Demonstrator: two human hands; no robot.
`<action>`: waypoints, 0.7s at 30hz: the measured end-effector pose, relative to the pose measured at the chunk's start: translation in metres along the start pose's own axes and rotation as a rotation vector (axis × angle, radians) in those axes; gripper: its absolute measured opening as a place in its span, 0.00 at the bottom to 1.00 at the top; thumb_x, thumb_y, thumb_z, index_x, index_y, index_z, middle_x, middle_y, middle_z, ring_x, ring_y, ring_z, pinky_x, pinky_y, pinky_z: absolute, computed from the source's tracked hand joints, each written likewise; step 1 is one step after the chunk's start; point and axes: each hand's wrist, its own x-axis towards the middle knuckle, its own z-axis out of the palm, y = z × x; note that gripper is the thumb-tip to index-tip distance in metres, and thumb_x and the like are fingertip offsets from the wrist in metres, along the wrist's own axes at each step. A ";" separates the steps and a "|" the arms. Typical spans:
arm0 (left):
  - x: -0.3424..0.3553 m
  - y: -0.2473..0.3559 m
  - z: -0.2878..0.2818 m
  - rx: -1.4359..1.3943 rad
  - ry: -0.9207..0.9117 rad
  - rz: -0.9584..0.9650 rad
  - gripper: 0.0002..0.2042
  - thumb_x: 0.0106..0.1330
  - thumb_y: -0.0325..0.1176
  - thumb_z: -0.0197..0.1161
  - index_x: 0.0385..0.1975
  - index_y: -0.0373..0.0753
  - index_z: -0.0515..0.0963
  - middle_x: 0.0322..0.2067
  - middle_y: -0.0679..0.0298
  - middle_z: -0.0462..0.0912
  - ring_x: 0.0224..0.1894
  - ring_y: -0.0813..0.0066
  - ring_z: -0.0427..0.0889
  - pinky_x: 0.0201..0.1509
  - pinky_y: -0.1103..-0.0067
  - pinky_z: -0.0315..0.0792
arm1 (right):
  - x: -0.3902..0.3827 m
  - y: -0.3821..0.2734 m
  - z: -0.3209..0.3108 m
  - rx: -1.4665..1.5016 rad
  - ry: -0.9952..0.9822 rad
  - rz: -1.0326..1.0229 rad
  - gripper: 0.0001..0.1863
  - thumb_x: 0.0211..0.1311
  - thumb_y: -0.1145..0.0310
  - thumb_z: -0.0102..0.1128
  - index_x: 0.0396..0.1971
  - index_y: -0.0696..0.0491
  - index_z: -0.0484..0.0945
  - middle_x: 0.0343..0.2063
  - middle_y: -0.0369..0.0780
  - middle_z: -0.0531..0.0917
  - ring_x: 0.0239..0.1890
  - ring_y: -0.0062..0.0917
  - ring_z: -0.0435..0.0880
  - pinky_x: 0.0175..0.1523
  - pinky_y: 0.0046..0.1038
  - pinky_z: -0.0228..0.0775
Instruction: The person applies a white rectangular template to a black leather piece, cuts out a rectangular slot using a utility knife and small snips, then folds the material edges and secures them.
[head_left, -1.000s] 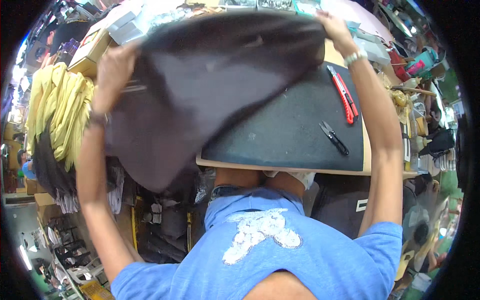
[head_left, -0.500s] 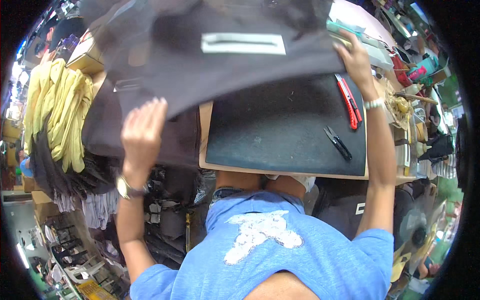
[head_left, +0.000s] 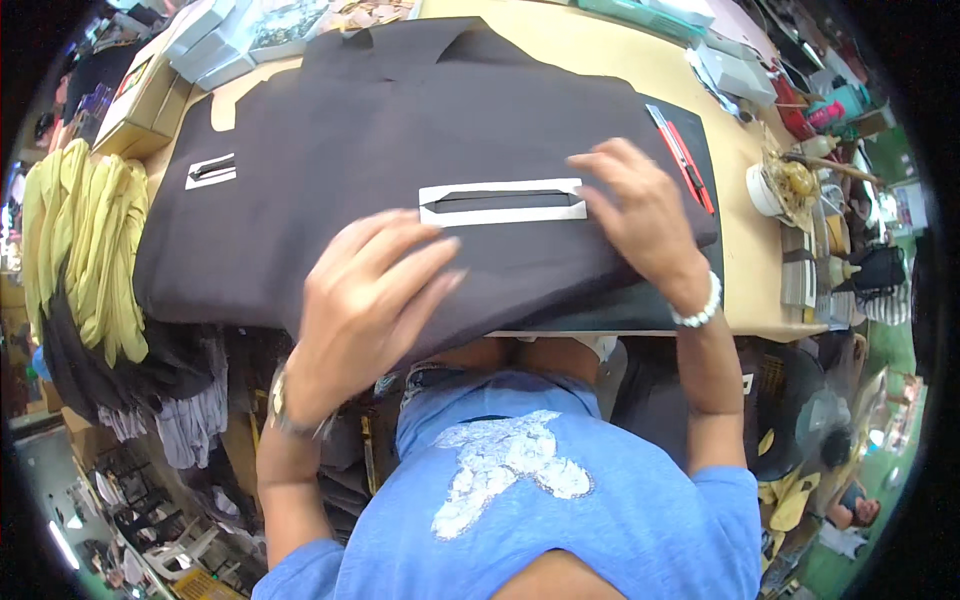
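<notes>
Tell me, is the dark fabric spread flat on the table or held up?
Spread flat: the dark fabric lies on the table, both hands pressing on it.

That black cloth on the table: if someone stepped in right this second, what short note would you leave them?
Left hand: flat, palm down on the near edge of the black cloth.
Right hand: fingers spread, pressing beside the white strip.
Cloth lies spread over the dark mat on the table; red cutter beside it, untouched.
Done: cloth laid out, strip facing up.
Left: probably smoothing; the slit looks unworked.
</notes>
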 end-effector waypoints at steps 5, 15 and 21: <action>0.054 -0.022 0.075 -0.158 -0.127 -0.003 0.07 0.54 0.30 0.62 0.30 0.34 0.77 0.29 0.58 0.76 0.34 0.61 0.76 0.39 0.71 0.69 | -0.006 0.005 0.013 0.157 -0.188 0.138 0.12 0.48 0.71 0.62 0.34 0.56 0.77 0.32 0.42 0.77 0.35 0.36 0.78 0.41 0.33 0.70; 0.064 -0.021 0.111 -0.212 -0.222 -0.133 0.07 0.57 0.32 0.60 0.25 0.34 0.73 0.25 0.58 0.73 0.32 0.60 0.74 0.37 0.69 0.67 | -0.022 0.020 0.024 0.322 -0.101 0.196 0.13 0.45 0.71 0.65 0.33 0.56 0.75 0.30 0.40 0.76 0.33 0.34 0.77 0.39 0.31 0.70; 0.066 -0.019 0.113 -0.089 -0.241 -0.052 0.07 0.58 0.30 0.58 0.25 0.34 0.70 0.24 0.57 0.73 0.32 0.59 0.74 0.38 0.68 0.66 | -0.022 0.020 0.022 0.310 -0.091 0.196 0.13 0.46 0.70 0.64 0.33 0.55 0.75 0.30 0.40 0.76 0.33 0.34 0.76 0.39 0.32 0.69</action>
